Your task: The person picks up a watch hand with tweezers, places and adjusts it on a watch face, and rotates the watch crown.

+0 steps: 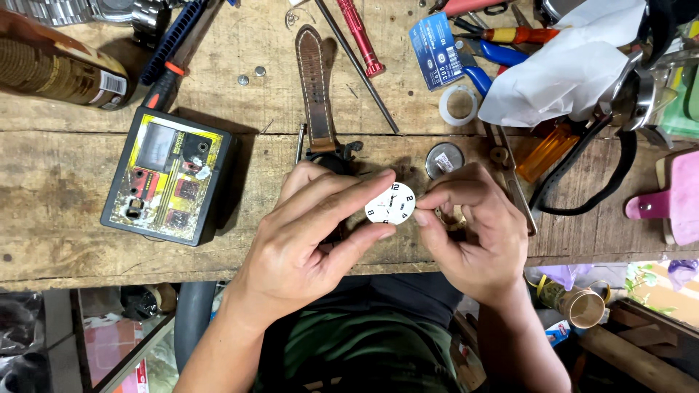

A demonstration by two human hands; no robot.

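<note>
- The left hand (306, 240) pinches a white watch dial (390, 203) by its rim between thumb and forefinger, above the near edge of the wooden workbench (65, 196); a slackened pinch would likely drop it past the edge into the lap
- The right hand (473, 225) closes its fingertips on the dial's right side; a sideways slip could bend the thin black hands or smear the face
- Just behind, a round watch case back (444, 159) and a brown leather strap (315, 87) lie loose, easy to knock with a knuckle
- Further back, two small button cells (251, 75) sit by a red screwdriver (360, 36) and blue-handled pliers (480, 62); a careless reach could scatter them
</note>
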